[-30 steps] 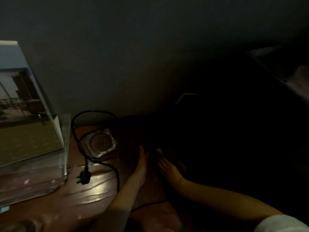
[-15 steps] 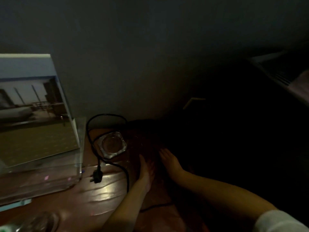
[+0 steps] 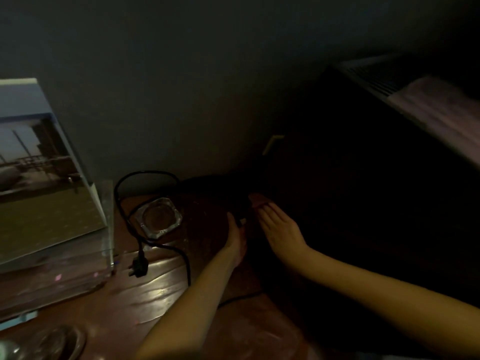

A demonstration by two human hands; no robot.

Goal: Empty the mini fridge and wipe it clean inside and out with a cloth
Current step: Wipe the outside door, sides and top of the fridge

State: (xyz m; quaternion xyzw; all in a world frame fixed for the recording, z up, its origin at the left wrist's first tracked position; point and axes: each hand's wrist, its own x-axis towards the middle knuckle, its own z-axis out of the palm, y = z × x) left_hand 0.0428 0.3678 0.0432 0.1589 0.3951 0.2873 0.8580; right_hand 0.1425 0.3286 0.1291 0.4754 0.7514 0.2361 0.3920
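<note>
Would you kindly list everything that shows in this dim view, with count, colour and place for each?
Table: one, reddish-brown wood, under everything.
Picture stand: one, clear with a printed photo, far left on the table.
Ashtray: one, clear glass, centre-left, right of the stand.
Power cord: one, black, curving behind and left of the ashtray; its plug lies loose on the table.
Round glass item: one, clear, bottom-left corner; blurred.
Dark bulk: one, black, right of the hands; too dark to identify.
Grille: one, pale, upper right.
Left hand: one, edge-on right of the ashtray, fingertips lost in shadow.
Right hand: one, flat, fingers straight, beside the left.
</note>
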